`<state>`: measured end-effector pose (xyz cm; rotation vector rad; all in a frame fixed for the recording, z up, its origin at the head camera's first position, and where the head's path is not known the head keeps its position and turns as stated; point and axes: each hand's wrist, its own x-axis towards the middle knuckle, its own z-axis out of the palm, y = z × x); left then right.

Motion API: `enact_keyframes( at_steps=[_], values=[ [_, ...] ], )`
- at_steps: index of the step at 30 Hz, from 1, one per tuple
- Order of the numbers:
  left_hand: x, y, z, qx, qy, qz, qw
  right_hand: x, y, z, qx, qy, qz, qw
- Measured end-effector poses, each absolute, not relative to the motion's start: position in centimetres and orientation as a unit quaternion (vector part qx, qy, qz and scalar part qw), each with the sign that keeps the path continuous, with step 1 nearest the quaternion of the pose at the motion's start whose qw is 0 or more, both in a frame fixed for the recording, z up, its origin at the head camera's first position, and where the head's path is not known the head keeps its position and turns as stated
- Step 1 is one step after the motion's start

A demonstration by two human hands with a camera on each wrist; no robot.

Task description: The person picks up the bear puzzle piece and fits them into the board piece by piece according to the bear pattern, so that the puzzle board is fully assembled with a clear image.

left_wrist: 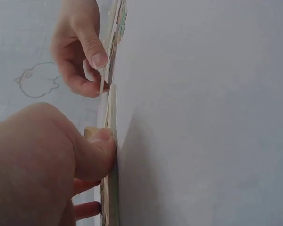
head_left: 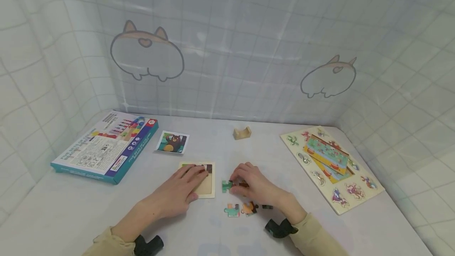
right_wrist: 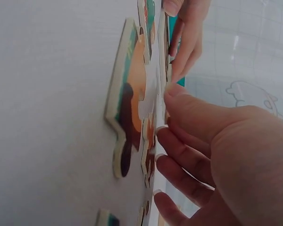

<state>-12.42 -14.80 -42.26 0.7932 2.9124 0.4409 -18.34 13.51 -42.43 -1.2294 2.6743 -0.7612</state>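
Observation:
My left hand (head_left: 177,192) rests on a pale wooden puzzle tray (head_left: 213,181), its fingers stretched over the top. In the left wrist view its thumb touches the tray's side. Picture pieces lie in the tray's upper part, partly covered by those fingers. To the right, my right hand (head_left: 254,183) holds a green puzzle piece (head_left: 226,186) between thumb and fingers, low at the table; its grip is partly hidden. Nearer me lie a teal puzzle piece (head_left: 232,210), an orange-brown one (head_left: 249,208) and a dark one (head_left: 267,207), partly behind the right wrist.
A bear picture card (head_left: 172,142) lies beyond the tray, beside a flat boxed set (head_left: 106,145) at left. A small curved wooden block (head_left: 242,133) stands at the back. At right, a wooden animal board (head_left: 334,202) carries two colourful cards (head_left: 327,155). Curtain walls enclose the table.

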Motion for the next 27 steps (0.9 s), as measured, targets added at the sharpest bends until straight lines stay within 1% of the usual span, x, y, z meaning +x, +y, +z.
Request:
enact_keyframes(
  at_steps=[4, 9, 13, 15, 20, 27],
  values=[
    [-12.3, -15.2, -42.2, 0.253, 0.955, 0.154, 0.029, -18.3, 13.6, -42.4, -0.404, 0.877, -0.258, 0.046],
    [-11.5, -16.6, -41.7, 0.21, 0.964, 0.163, 0.02, -18.3, 13.5, -42.5, -0.409, 0.873, -0.263, 0.037],
    [-10.7, -18.1, -41.3, 0.19, 0.965, 0.178, 0.032, -18.3, 13.6, -42.6, -0.415, 0.869, -0.27, 0.026],
    [-10.5, -18.7, -41.3, 0.186, 0.965, 0.181, 0.047, -18.3, 13.5, -42.7, -0.415, 0.868, -0.273, 0.02],
    [-10.6, -19.3, -41.6, 0.174, 0.964, 0.186, 0.072, -18.1, 13.3, -42.6, -0.416, 0.863, -0.287, 0.011],
    [-10.8, -19.6, -41.8, 0.163, 0.965, 0.195, 0.062, -17.5, 12.1, -42.3, -0.396, 0.866, -0.305, 0.021]
  ],
)
